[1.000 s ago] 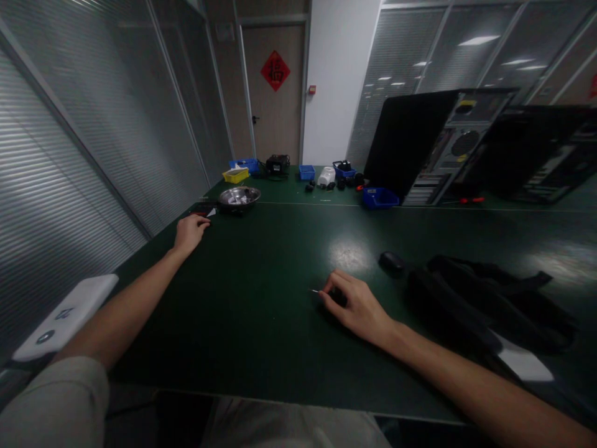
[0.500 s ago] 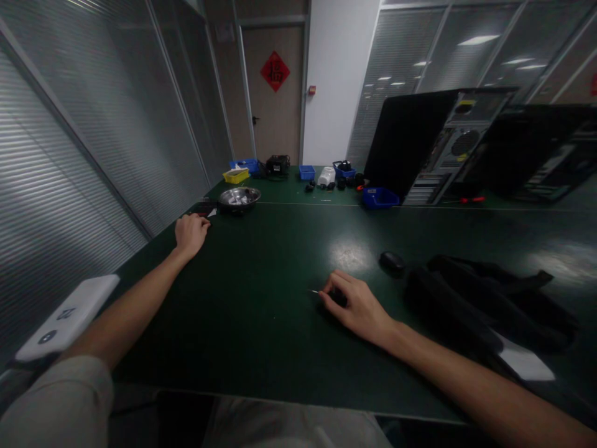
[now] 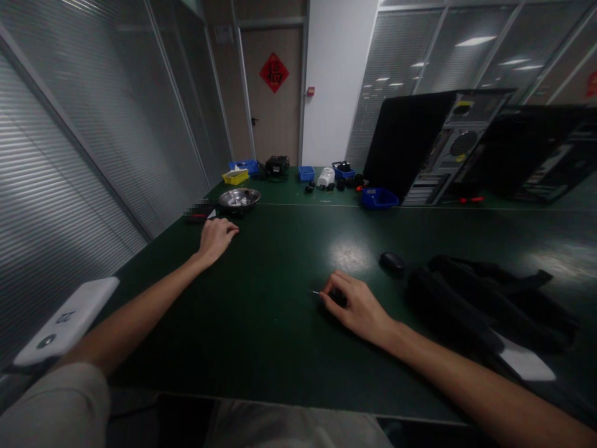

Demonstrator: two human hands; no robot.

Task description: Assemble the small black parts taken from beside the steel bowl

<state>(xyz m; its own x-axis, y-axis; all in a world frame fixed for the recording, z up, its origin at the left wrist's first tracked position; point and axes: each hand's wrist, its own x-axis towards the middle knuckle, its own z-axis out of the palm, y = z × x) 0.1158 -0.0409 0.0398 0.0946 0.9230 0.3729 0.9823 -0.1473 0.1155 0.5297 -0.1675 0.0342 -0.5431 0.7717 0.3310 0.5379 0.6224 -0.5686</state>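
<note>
My right hand rests on the dark green table near its middle, fingers closed on a small dark tool whose thin metal tip pokes out to the left. My left hand lies palm down farther away on the left, fingers loosely curled, holding nothing that I can see. It is just in front of a steel bowl and a small dark and red item at the table's left edge.
A black mouse and a black bag lie right of my right hand. At the back stand open computer cases, blue bins, a yellow bin and small parts. A white device sits at the near left.
My left hand has slid to the right, away from the small item at the table's left edge, to a spot in front of the steel bowl. My right hand has stayed put.
</note>
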